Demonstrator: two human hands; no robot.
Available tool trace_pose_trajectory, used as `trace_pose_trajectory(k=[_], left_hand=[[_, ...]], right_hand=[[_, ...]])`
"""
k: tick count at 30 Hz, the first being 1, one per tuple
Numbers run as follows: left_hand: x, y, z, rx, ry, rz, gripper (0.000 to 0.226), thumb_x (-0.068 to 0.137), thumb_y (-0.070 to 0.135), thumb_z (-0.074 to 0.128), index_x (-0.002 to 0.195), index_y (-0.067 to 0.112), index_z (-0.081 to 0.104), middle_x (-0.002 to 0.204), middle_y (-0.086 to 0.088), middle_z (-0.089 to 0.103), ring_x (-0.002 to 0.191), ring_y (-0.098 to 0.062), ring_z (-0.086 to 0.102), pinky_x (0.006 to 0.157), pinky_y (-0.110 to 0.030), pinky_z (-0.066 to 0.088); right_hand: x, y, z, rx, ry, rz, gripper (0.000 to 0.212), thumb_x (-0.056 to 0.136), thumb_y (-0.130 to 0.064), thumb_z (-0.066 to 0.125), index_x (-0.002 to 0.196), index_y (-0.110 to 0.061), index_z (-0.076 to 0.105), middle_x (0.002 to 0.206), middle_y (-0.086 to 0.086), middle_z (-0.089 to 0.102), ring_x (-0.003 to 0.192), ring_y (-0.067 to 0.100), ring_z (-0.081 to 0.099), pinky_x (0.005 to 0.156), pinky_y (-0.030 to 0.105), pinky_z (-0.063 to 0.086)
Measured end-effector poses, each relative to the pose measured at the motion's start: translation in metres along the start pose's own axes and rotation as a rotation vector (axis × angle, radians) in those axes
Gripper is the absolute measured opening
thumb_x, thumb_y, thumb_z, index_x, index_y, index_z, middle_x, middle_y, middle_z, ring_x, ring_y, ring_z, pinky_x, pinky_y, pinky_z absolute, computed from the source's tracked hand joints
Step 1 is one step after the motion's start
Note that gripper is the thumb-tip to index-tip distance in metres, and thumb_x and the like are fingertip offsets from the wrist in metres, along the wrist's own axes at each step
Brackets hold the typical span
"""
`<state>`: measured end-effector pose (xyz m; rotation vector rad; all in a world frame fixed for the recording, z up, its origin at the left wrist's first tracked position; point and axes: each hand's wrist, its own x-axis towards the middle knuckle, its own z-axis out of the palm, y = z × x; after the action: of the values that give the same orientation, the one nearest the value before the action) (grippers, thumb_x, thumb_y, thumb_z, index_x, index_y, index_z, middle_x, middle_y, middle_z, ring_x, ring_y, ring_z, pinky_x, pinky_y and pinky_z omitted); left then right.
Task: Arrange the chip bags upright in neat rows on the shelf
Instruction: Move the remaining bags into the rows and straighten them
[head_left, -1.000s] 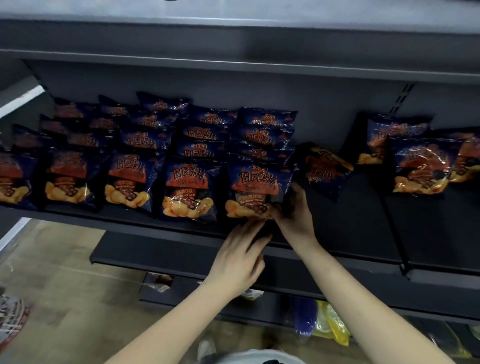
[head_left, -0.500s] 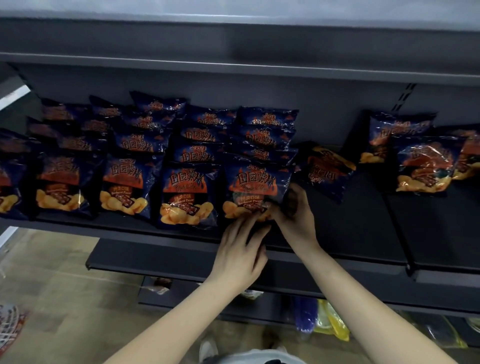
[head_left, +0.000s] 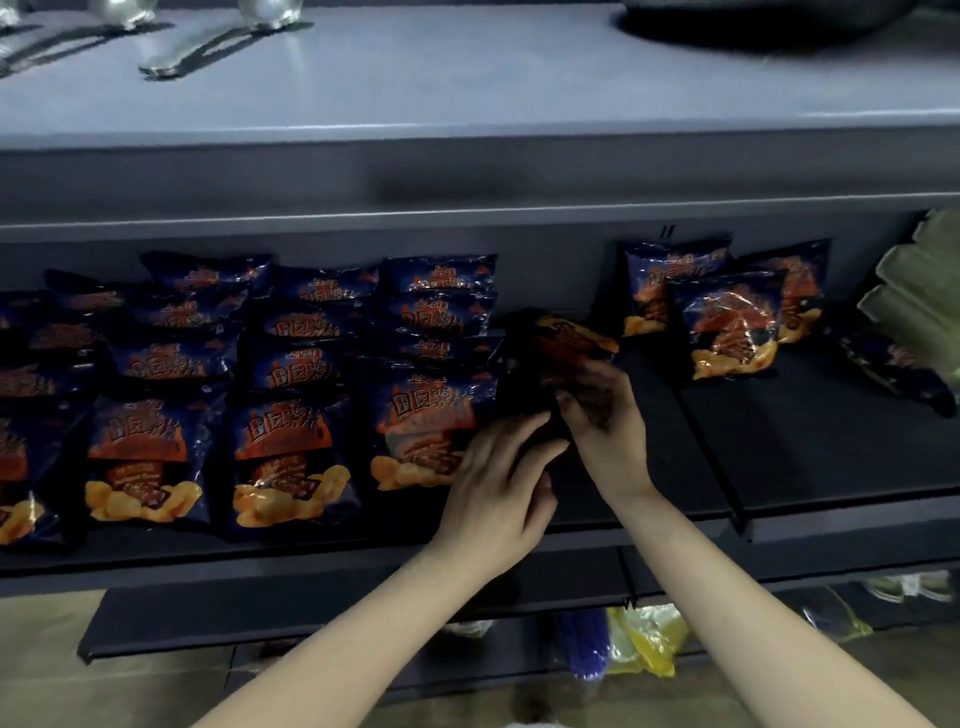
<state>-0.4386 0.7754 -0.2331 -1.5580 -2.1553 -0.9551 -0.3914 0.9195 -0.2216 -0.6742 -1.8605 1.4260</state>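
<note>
Item: tilted chip bag (head_left: 563, 345), held just right of the upright rows (head_left: 291, 415) on the shelf (head_left: 831, 441). Grip: right hand (head_left: 610, 423) curled round its lower end; left hand (head_left: 498, 478) straight-fingered, touching it (contact shadowed). Step: starting a new row. Next, likely: stand it upright, flush beside front bag (head_left: 423, 431).

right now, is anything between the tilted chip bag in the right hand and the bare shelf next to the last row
Nothing visible. The right hand grips the tilted chip bag right by the bare shelf; only the left hand lies there, beside the front chip bag.
</note>
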Motion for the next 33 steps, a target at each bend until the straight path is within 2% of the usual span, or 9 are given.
trace_pose_trajectory(k=[4, 7, 9, 12, 16, 18, 23, 29, 33], left_hand=[[0.024, 0.010, 0.018, -0.054, -0.083, -0.043, 0.040, 0.086, 0.020, 0.047, 0.125, 0.016, 0.049, 0.141, -0.007, 0.042, 0.129, -0.025, 0.039, 0.106, -0.038, 0.037], [0.039, 0.016, 0.035, -0.057, -0.126, -0.153, 0.047, 0.085, 0.029, 0.043, 0.131, 0.022, 0.040, 0.147, -0.005, 0.035, 0.133, -0.028, 0.035, 0.107, -0.043, 0.036], [0.051, 0.018, 0.049, 0.009, -0.150, -0.215, 0.053, 0.082, 0.031, 0.049, 0.134, 0.021, 0.040, 0.147, -0.008, 0.036, 0.133, -0.032, 0.035, 0.108, -0.049, 0.034], [0.076, 0.020, 0.067, 0.144, -0.233, -0.270, 0.068, 0.078, 0.032, 0.065, 0.138, 0.016, 0.039, 0.149, -0.016, 0.031, 0.135, -0.042, 0.029, 0.111, -0.058, 0.020], [0.106, 0.017, 0.084, 0.259, -0.332, -0.352, 0.076, 0.084, 0.045, 0.057, 0.146, 0.018, 0.022, 0.156, -0.015, 0.010, 0.141, -0.042, 0.004, 0.113, -0.056, 0.000], [0.119, 0.016, 0.092, 0.281, -0.331, -0.368, 0.075, 0.086, 0.048, 0.053, 0.147, 0.018, 0.020, 0.156, -0.016, 0.009, 0.141, -0.044, 0.002, 0.112, -0.057, -0.001], [0.136, 0.009, 0.107, 0.289, -0.406, -0.484, 0.080, 0.086, 0.053, 0.050, 0.148, 0.018, 0.013, 0.156, -0.020, 0.003, 0.140, -0.048, -0.002, 0.110, -0.061, 0.001], [0.124, 0.005, 0.117, 0.380, -0.435, -0.443, 0.078, 0.088, 0.047, 0.049, 0.148, 0.018, 0.008, 0.155, -0.020, -0.002, 0.139, -0.049, -0.006, 0.112, -0.060, 0.005], [0.120, 0.006, 0.117, 0.408, -0.426, -0.431, 0.076, 0.089, 0.041, 0.048, 0.148, 0.018, 0.007, 0.156, -0.019, -0.003, 0.139, -0.047, -0.003, 0.112, -0.058, 0.007]], right_hand=[[0.008, 0.005, -0.027, 0.001, 0.047, 0.015, 0.037, 0.086, -0.010, 0.065, 0.120, -0.018, 0.053, 0.118, 0.001, 0.061, 0.107, 0.007, 0.060, 0.087, 0.016, 0.049], [0.011, 0.013, -0.047, -0.023, 0.061, 0.013, 0.035, 0.086, -0.007, 0.064, 0.115, -0.022, 0.053, 0.116, 0.003, 0.061, 0.103, 0.004, 0.060, 0.080, 0.010, 0.047], [0.013, 0.022, -0.059, -0.080, 0.079, 0.023, 0.037, 0.085, -0.009, 0.065, 0.115, -0.027, 0.052, 0.116, 0.004, 0.060, 0.104, 0.006, 0.060, 0.080, 0.011, 0.047], [0.014, 0.031, -0.074, -0.152, 0.079, 0.054, 0.038, 0.085, -0.010, 0.065, 0.118, -0.025, 0.053, 0.117, 0.003, 0.058, 0.102, 0.001, 0.059, 0.082, 0.010, 0.046], [0.011, 0.031, -0.086, -0.228, 0.070, 0.058, 0.038, 0.084, -0.006, 0.065, 0.118, -0.020, 0.055, 0.116, 0.000, 0.052, 0.095, -0.003, 0.057, 0.077, 0.004, 0.043], [0.010, 0.033, -0.094, -0.241, 0.054, 0.066, 0.037, 0.085, -0.005, 0.063, 0.119, -0.018, 0.056, 0.115, 0.001, 0.051, 0.091, -0.005, 0.055, 0.073, -0.001, 0.040], [0.008, 0.039, -0.110, -0.239, 0.026, 0.100, 0.035, 0.085, -0.008, 0.064, 0.117, -0.021, 0.056, 0.115, 0.000, 0.051, 0.101, 0.010, 0.060, 0.073, 0.003, 0.045], [0.002, 0.048, -0.125, -0.170, -0.021, 0.131, 0.035, 0.086, -0.005, 0.064, 0.111, -0.027, 0.055, 0.115, -0.005, 0.049, 0.103, 0.003, 0.057, 0.079, 0.006, 0.047], [0.002, 0.051, -0.126, -0.155, -0.054, 0.127, 0.034, 0.086, -0.002, 0.062, 0.112, -0.024, 0.056, 0.114, -0.004, 0.049, 0.099, -0.004, 0.056, 0.079, 0.004, 0.045]])
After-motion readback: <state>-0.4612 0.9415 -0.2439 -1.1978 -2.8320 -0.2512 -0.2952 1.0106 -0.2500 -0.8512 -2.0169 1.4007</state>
